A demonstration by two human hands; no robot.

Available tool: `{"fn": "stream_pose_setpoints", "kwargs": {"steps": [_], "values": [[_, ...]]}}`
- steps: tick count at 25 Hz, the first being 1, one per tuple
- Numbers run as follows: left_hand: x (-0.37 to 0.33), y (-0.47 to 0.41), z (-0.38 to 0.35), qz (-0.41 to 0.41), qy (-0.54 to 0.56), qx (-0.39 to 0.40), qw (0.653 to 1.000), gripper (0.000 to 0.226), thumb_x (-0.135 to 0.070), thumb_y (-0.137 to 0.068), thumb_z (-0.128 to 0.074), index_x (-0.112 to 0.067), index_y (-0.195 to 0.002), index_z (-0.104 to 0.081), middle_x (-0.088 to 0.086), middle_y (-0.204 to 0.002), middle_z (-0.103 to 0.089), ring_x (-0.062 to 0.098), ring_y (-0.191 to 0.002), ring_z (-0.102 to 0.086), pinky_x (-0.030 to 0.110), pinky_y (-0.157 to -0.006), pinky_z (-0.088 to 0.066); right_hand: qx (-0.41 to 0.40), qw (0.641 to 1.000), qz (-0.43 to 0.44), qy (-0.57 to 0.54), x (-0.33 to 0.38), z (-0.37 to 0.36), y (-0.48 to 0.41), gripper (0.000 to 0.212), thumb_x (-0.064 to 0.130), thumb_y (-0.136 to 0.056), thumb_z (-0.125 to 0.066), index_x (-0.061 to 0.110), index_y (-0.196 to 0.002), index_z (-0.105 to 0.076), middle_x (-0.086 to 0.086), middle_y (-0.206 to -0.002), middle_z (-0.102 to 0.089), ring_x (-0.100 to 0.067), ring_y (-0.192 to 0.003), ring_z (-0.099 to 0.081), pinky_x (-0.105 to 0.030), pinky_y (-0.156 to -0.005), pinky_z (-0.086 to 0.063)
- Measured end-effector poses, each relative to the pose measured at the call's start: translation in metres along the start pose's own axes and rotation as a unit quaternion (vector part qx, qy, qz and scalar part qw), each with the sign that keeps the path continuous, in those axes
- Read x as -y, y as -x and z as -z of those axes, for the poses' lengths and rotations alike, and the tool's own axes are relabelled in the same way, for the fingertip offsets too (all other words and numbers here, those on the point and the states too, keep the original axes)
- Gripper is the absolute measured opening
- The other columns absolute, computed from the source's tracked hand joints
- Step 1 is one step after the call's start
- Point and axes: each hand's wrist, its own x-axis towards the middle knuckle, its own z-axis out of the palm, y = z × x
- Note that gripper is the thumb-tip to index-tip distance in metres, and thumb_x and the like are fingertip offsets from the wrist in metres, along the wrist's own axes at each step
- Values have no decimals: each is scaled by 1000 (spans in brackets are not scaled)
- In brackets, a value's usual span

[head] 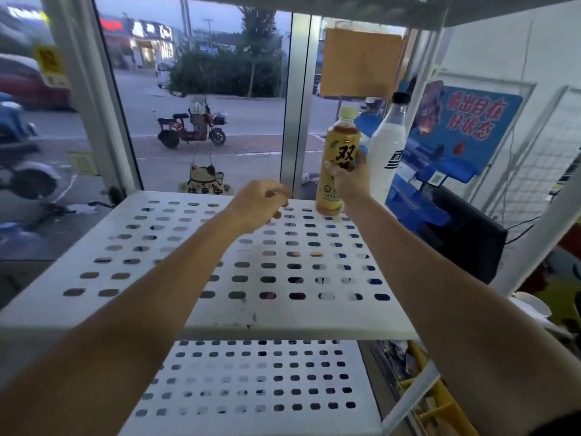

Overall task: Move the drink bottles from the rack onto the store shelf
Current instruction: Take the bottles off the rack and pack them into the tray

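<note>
Right hand [347,176] clamped round yellow tea bottle [341,158], upright at back right of perforated white shelf [157,247], white bottle [388,146] just beside, left hand [259,204] loosely curled, empty, hovering nearby.

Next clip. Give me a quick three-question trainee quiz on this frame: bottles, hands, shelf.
1. True or false: the right hand grips the yellow tea bottle.
2. The left hand is: A) holding a bottle, B) empty, loosely curled over the perforated shelf, C) out of view.
3. Which bottle stands directly right of the tea bottle?

Key
1. True; its base is at the shelf's back right area.
2. B.
3. The white bottle with a black cap.
</note>
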Motion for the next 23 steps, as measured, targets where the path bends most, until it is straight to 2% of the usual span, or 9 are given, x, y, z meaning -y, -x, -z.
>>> {"fn": "stream_pose_setpoints", "kwargs": {"steps": [3,5,8,10,12,15,17,20,23], "values": [[4,-1,1,-16,-31,-14,999,32,-22,-97,-51,-18,-128,-58,1,-117,-62,18,-94,-64,24,-70,-49,14,999,-15,-26,2,4,1,44,8,-81,-75,12,-120,-54,-1,-105,-65,-16,-91,-62,-30,-77,-52],[5,-2,4,-4,-37,-28,999,40,-25,-95,-55,-22,-135,-50,-1,-123,-56,17,-96,-60,26,-68,-49,35,997,-29,-61,5,9,10,44,9,-78,-78,14,-113,-51,0,-100,-63,-14,-89,-63,-31,-74,-54],[0,1,4,8,-14,-12,1000,57,-35,-89,-65,-27,-140,-40,-5,-122,-48,15,-102,-56,25,-69,-49,69,987,-67,-128,12,11,28,49,16,-79,-80,11,-117,-49,-7,-105,-64,-22,-93,-68,-41,-73,-61],[-2,8,0,-13,3,0,1000,62,-35,-84,-71,-25,-137,-41,-6,-115,-51,9,-95,-58,17,-62,-45,88,983,-72,-145,20,8,40,50,20,-81,-79,8,-119,-49,-11,-105,-67,-25,-91,-71,-45,-74,-62],[-1,15,0,-29,21,-38,999,59,-34,-80,-76,-22,-129,-47,-4,-107,-57,5,-83,-58,15,-56,-43,99,984,-57,-134,32,5,50,49,22,-81,-79,8,-118,-50,-13,-105,-68,-27,-88,-71,-47,-75,-62],[1,26,6,-43,19,-91,995,51,-36,-76,-78,-20,-120,-56,-1,-104,-63,11,-83,-60,23,-62,-46,124,984,-55,-118,46,5,65,46,25,-82,-77,9,-118,-52,-12,-104,-68,-26,-85,-72,-38,-68,-61],[1,37,11,-61,9,-101,993,46,-36,-77,-78,-21,-117,-60,-2,-102,-64,14,-86,-62,29,-70,-51,158,975,-77,-140,52,10,78,34,28,-87,-73,14,-111,-54,-8,-102,-67,-22,-84,-71,-34,-71,-59],[-3,57,16,-88,37,-101,990,40,-32,-78,-78,-20,-113,-63,-4,-98,-64,17,-88,-65,37,-77,-54,206,953,-96,-200,52,21,99,17,31,-93,-64,19,-103,-57,-1,-98,-71,-24,-93,-69,-39,-84,-58],[-3,81,17,-83,82,-59,991,32,-31,-80,-75,-20,-108,-66,-4,-97,-67,19,-88,-66,38,-81,-55,210,943,-109,-235,49,30,127,18,24,-94,-61,20,-111,-55,-4,-98,-70,-28,-97,-67,-41,-79,-58]]}}
